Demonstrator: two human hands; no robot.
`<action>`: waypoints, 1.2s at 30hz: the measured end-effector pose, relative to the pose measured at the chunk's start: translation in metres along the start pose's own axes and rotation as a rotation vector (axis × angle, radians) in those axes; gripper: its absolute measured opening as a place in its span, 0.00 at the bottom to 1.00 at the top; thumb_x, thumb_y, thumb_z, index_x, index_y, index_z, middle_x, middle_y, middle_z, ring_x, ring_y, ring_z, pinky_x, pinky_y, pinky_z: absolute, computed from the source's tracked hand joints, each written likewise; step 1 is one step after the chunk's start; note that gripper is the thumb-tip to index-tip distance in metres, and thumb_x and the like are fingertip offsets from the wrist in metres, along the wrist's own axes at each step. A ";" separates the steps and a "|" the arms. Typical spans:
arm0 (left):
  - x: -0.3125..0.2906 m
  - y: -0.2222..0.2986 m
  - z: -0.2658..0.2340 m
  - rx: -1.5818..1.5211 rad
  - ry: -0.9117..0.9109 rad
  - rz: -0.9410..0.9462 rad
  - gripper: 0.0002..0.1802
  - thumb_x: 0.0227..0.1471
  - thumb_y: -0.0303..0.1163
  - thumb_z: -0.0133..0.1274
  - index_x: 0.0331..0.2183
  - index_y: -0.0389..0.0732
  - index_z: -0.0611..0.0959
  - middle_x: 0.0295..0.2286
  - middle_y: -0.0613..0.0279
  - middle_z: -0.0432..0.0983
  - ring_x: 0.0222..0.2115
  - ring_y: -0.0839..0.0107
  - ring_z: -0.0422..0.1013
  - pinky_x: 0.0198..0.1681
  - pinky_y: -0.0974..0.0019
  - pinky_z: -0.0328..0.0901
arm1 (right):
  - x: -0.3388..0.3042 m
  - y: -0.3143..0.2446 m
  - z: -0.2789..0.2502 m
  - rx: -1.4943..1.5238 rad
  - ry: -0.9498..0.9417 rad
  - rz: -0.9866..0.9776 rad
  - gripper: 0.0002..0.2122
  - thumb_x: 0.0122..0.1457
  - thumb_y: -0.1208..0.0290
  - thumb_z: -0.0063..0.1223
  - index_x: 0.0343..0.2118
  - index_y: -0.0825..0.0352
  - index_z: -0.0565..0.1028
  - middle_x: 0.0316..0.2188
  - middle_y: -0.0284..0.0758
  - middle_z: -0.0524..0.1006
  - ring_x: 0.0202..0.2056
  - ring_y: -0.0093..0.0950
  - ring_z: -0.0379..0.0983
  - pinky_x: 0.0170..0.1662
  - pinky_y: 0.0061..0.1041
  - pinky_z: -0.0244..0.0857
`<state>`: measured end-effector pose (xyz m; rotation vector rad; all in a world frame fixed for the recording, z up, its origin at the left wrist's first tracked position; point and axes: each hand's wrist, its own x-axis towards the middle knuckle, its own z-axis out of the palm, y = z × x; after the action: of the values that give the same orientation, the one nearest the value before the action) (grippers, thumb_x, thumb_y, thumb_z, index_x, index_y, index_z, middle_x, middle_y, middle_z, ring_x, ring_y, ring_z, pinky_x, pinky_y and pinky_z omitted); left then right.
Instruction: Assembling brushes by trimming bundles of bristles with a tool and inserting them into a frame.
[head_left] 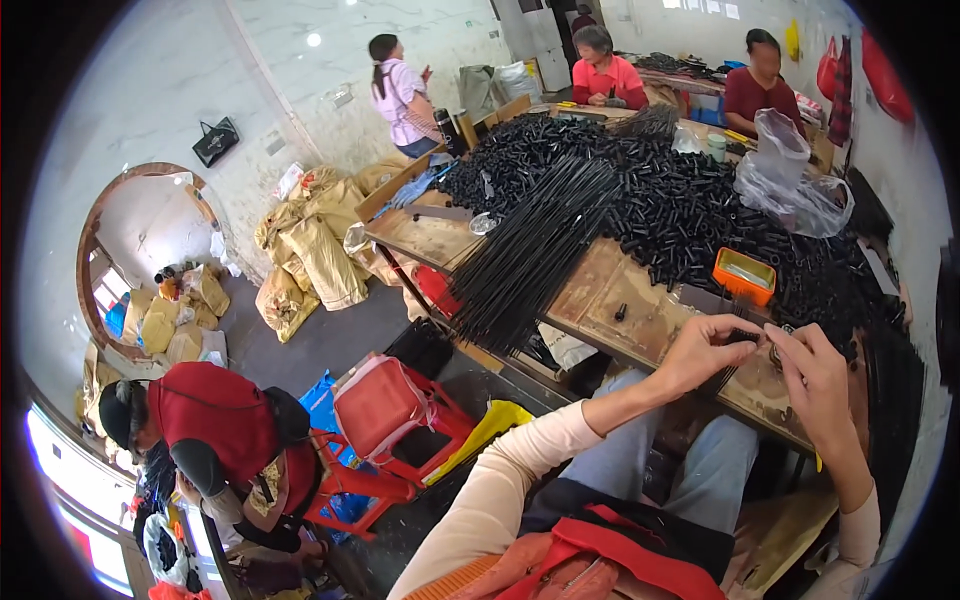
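Observation:
Above the near edge of the wooden table, my left hand pinches a small black ribbed tube-like part between thumb and fingers. My right hand is up against its right end, thumb and fingertips pressed together; whatever they hold is too small to make out. A single black part lies on the bare wood to the left. Beyond my hands stands an orange box with something pale in it. Behind it spreads a big heap of short black tubular parts.
Long thin black rods lie in a bundle across the table, overhanging its left edge. A clear plastic bag rests on the heap. Two people sit across the table; another stands beyond. At lower left a person bends beside red stools. Sacks line the wall.

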<state>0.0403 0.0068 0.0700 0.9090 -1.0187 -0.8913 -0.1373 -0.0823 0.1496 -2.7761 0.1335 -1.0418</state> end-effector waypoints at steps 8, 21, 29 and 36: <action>-0.009 0.004 -0.003 0.041 0.012 -0.058 0.14 0.55 0.24 0.55 0.45 0.34 0.80 0.37 0.61 0.79 0.38 0.76 0.75 0.43 0.71 0.73 | -0.006 0.000 0.010 -0.059 0.012 -0.040 0.20 0.48 0.84 0.53 0.46 0.62 0.78 0.27 0.37 0.69 0.26 0.35 0.71 0.28 0.32 0.66; 0.005 0.014 -0.003 0.030 0.064 -0.047 0.11 0.55 0.22 0.54 0.42 0.34 0.81 0.34 0.60 0.80 0.36 0.76 0.75 0.41 0.71 0.72 | -0.017 0.026 0.019 -0.206 -0.004 -0.058 0.26 0.47 0.83 0.54 0.52 0.56 0.76 0.30 0.35 0.71 0.29 0.33 0.71 0.31 0.29 0.67; 0.007 0.001 0.001 0.015 0.053 -0.054 0.10 0.57 0.23 0.53 0.42 0.34 0.80 0.35 0.59 0.80 0.37 0.73 0.76 0.43 0.69 0.74 | -0.029 0.033 0.022 -0.203 -0.005 -0.095 0.27 0.49 0.81 0.54 0.54 0.56 0.73 0.30 0.36 0.70 0.28 0.32 0.70 0.29 0.29 0.66; 0.003 0.005 0.002 0.017 0.045 -0.046 0.09 0.57 0.22 0.53 0.41 0.34 0.80 0.35 0.60 0.80 0.37 0.74 0.76 0.42 0.69 0.74 | -0.033 0.022 0.018 -0.179 -0.072 -0.056 0.30 0.49 0.82 0.51 0.59 0.55 0.69 0.28 0.36 0.66 0.27 0.33 0.67 0.28 0.32 0.64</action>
<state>0.0402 0.0054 0.0756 0.9656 -0.9717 -0.8979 -0.1502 -0.0972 0.1108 -2.9902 0.1472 -0.9863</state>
